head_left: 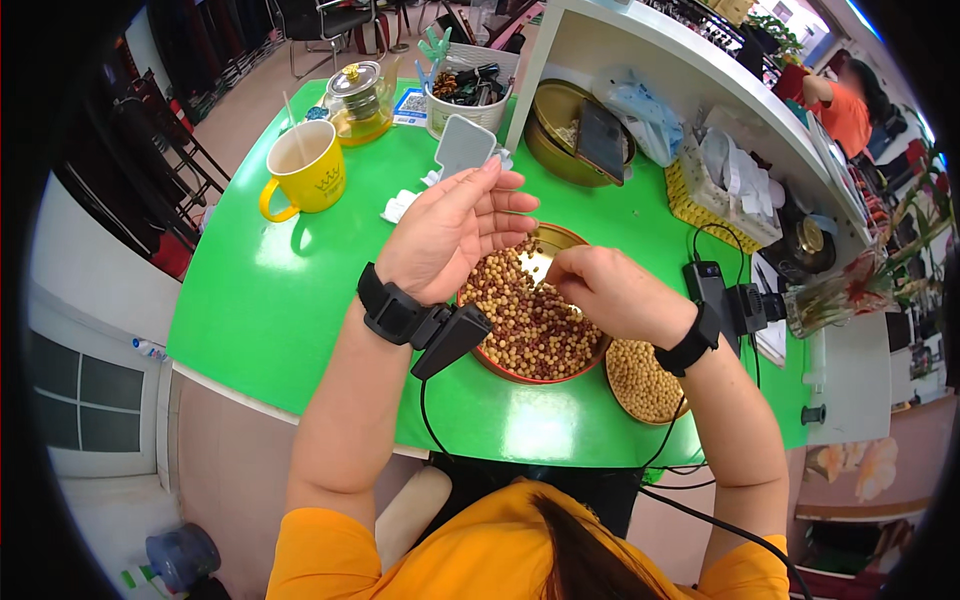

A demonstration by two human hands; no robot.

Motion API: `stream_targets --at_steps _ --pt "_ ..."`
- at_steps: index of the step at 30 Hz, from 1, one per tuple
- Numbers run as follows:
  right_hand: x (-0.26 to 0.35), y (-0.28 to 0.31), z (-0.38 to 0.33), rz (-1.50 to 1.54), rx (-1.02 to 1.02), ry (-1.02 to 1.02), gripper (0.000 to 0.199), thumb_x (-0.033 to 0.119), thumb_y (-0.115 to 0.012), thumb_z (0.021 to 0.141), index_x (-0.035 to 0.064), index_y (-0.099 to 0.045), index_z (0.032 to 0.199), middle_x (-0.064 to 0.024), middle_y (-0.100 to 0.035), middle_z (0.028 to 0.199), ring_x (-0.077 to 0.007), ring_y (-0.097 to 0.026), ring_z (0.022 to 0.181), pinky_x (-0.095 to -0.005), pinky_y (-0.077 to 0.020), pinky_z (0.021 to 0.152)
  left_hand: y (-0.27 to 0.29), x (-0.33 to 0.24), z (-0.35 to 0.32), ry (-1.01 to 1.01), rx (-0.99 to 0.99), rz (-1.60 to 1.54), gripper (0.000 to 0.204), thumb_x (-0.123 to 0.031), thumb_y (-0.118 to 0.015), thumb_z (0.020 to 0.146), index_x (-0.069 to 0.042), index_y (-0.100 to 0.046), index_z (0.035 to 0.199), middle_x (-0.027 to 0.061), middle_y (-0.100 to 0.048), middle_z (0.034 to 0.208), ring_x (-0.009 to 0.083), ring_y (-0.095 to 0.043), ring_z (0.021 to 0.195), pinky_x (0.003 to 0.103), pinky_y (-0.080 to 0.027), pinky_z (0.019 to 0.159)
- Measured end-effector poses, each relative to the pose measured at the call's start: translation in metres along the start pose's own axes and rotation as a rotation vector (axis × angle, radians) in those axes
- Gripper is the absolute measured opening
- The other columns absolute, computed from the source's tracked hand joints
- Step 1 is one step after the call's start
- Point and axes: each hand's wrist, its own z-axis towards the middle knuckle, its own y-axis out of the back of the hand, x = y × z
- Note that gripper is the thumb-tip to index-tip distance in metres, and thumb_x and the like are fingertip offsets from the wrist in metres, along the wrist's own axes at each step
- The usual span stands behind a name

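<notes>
A round bowl with an orange-red rim (pixel 530 379) stands before me, and its golden bottom shows at the far side. Inside lie mixed tan beans and reddish-brown beans (pixel 535 325). My left hand (pixel 460 225) is open over the bowl's far left edge, palm turned inward, fingers stretched out and slightly bent. My right hand (pixel 620 292) reaches over the bowl from the right, fingertips pinched together close to the beans. Whatever the pinch holds is hidden. Partly under my right wrist is a smaller round dish of tan beans (pixel 642 380).
On the green table (pixel 270 330) stand a yellow mug (pixel 308 170), a glass teapot (pixel 360 105), a white basket (pixel 470 95) and a grey phone stand (pixel 465 147). Behind are a bowl with a phone (pixel 600 140) and a yellow tissue basket (pixel 705 205). Cables trail from both wrist straps.
</notes>
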Motion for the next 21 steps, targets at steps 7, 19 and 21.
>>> stream_targets --at_steps 7,19,21 --pt "0.001 -0.015 0.002 -0.024 0.071 0.093 0.012 0.005 -0.056 0.079 -0.002 -0.062 0.087 -0.0164 -0.064 0.083 -0.0304 -0.062 0.079 -0.0378 -0.0489 0.073 -0.001 0.0 -0.001 0.01 -0.013 0.024 0.032 -0.031 -0.048 0.097 -0.002 -0.055 0.107 0.0111 -0.062 0.098 0.0202 -0.061 0.089 0.032 -0.05 0.08" --pt "0.0 -0.014 -0.003 -0.036 0.134 0.117 0.01 0.004 -0.059 0.077 -0.0012 -0.061 0.086 -0.0155 -0.063 0.082 -0.03 -0.061 0.079 -0.0368 -0.0486 0.074 -0.001 0.0 -0.002 -0.01 -0.002 0.011 0.033 -0.034 -0.054 0.094 -0.002 -0.055 0.102 0.0122 -0.062 0.095 0.0191 -0.062 0.085 0.03 -0.051 0.075" --pt "-0.002 -0.015 -0.007 0.084 0.211 0.206 0.009 0.003 -0.058 0.078 -0.001 -0.061 0.086 -0.0152 -0.062 0.084 -0.0295 -0.061 0.08 -0.0365 -0.0486 0.074 -0.002 -0.001 -0.002 -0.008 -0.003 0.013 0.034 -0.034 -0.054 0.093 -0.002 -0.055 0.102 0.0122 -0.062 0.095 0.0191 -0.062 0.085 0.03 -0.051 0.075"
